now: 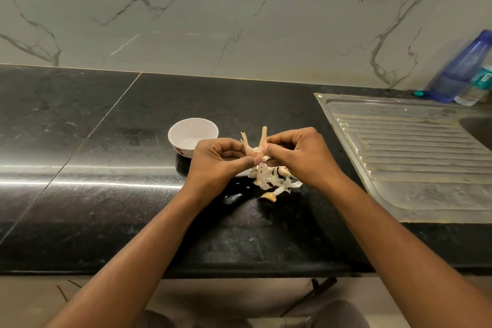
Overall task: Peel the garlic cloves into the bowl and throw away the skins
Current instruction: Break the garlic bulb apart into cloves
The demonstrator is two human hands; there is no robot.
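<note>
Closest to you on the desk (pixel 106 194), one loose clove (pixel 269 196) sits unpeeled, just this side of the skins (pixel 266 180). Above that pile your left hand (pixel 217 164) and right hand (pixel 302 156) meet, fingers (pixel 272 150) curled, both pinching the held clove (pixel 253 150), papery strips sticking up. It looks light, small and firm inside, with brittle skin that likely tears. I'd pinch a dry tip and strip downward, holding the body gently so it can't squirt out. Beyond, to the left, the bowl (pixel 174 129) waits, no clove showing inside.
</note>
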